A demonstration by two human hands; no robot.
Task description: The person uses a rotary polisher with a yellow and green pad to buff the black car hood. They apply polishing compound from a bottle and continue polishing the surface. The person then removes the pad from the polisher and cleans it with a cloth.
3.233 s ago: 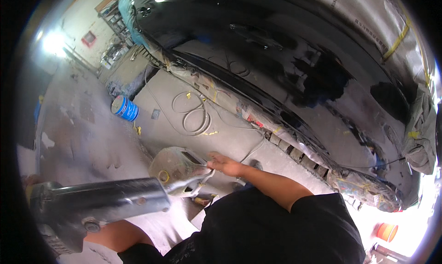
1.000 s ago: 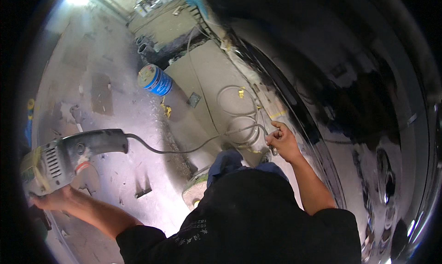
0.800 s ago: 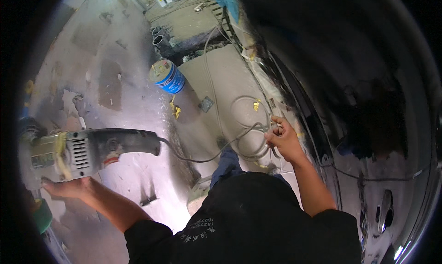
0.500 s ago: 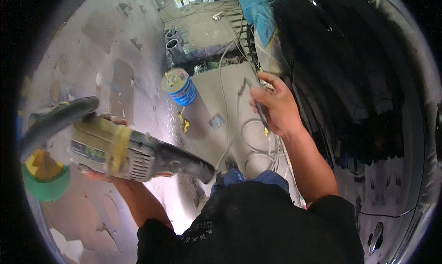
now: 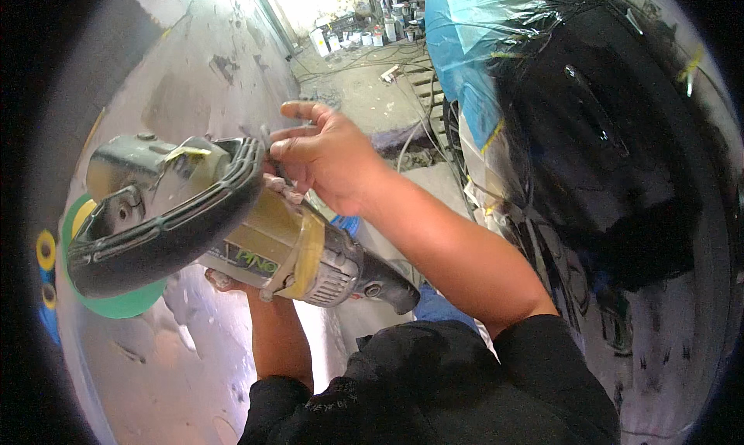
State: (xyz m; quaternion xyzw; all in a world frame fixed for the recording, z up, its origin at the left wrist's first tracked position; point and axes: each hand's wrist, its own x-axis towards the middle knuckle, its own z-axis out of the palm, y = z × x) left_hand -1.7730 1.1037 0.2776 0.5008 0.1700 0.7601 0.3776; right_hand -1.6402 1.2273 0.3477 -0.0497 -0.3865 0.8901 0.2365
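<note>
A power sander (image 5: 267, 232) with a black loop handle (image 5: 167, 236), a tan and grey body and yellow tape round it lies across my left side. Its green disc (image 5: 128, 304) shows behind the handle, near the grey panel. My left hand (image 5: 225, 281) is closed round the body from below, mostly hidden by it. Close to the handle's upper end is my right hand (image 5: 329, 154), index finger stretched out, thumb and other fingers curled. Something thin and grey, blurred, shows at its fingertips; I cannot make out what it is.
On the left stands a large patchy grey panel (image 5: 174, 96). A glossy black car body (image 5: 604, 174), partly under blue-green film (image 5: 465, 73), is on the right. Cables (image 5: 372, 65) cross the floor; cans (image 5: 377, 38) stand at the back. A blue can (image 5: 346, 225) is mostly hidden.
My right hand has swung left from beside the car to the sander's handle. The dark cord-like piece it held no longer shows clearly. The sander has shifted right, with more of its handle showing.
</note>
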